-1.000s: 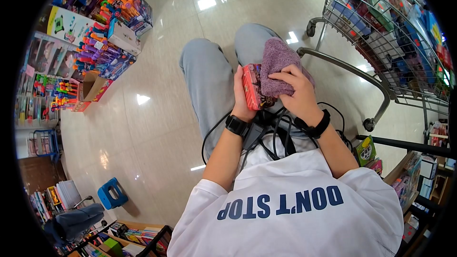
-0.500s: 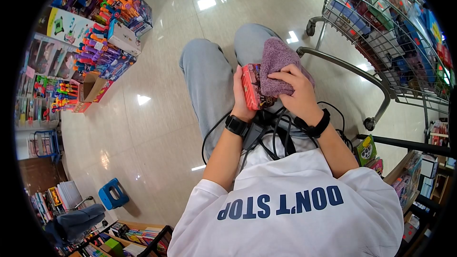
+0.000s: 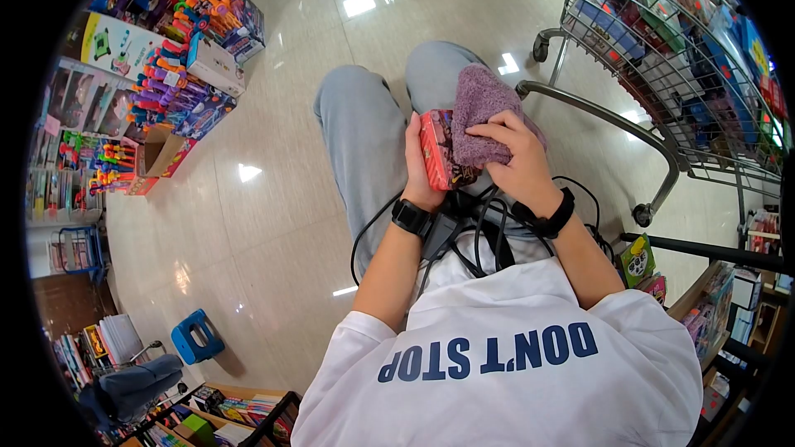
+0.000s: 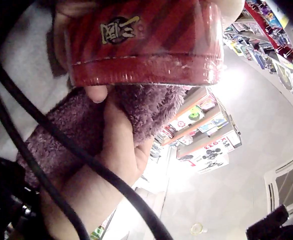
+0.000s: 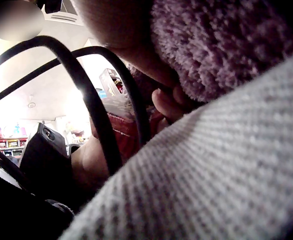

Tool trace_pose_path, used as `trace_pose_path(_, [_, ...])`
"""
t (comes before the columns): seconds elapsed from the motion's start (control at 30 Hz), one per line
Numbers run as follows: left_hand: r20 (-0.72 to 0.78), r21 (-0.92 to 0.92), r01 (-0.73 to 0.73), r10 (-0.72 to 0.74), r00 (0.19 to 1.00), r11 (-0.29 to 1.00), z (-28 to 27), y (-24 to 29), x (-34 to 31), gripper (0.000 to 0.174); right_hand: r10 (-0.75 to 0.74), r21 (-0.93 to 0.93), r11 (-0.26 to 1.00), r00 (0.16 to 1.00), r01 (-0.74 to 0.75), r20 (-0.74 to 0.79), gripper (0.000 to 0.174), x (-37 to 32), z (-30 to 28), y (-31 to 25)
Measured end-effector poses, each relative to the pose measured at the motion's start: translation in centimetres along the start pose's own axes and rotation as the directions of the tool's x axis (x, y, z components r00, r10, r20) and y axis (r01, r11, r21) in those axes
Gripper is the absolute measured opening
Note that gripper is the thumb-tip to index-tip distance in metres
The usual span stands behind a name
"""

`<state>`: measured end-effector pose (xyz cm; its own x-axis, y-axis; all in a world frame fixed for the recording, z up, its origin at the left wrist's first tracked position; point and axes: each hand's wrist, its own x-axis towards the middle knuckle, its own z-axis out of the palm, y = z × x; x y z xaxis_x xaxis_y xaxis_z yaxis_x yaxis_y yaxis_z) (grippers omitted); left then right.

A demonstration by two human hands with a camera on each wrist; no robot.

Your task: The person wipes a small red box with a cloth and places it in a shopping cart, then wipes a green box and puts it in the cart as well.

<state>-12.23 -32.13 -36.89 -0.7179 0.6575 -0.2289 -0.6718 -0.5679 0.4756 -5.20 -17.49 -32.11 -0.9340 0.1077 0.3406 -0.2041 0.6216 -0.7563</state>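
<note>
A small red box (image 3: pixel 435 149) with a dark patterned face is held above the lap by the left hand (image 3: pixel 421 167), its fingers along the box's left side. Bunched in the right hand (image 3: pixel 522 161) is a fuzzy purple cloth (image 3: pixel 489 108), which lies against the box's right side. In the left wrist view the red box (image 4: pixel 146 45) shows a shiny side with yellow characters, and the purple cloth (image 4: pixel 151 107) is just below it. The right wrist view has the cloth (image 5: pixel 211 50) close up, with the red box (image 5: pixel 121 130) partly hidden behind black cables.
Black cables (image 3: pixel 497 228) lie over the lap between the wrists. A loaded metal cart (image 3: pixel 654 74) stands at the right, its curved frame near the right knee. Colourful goods (image 3: pixel 170 79) fill the left side. A blue stool (image 3: pixel 196 336) stands on the tiled floor (image 3: pixel 273 265).
The red box has tilted very slightly in the left hand. Both hands keep their grips and have barely moved.
</note>
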Motion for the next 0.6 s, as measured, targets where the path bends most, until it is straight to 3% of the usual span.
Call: trace_pose_path(0.6, [0.003,0.007,0.009,-0.009,1.0,1.0,0.15,0.08,-0.01,0.068,0.002,-0.01,1.0,1.0,-0.002,-0.002,0.041,0.05,0.02,-0.05])
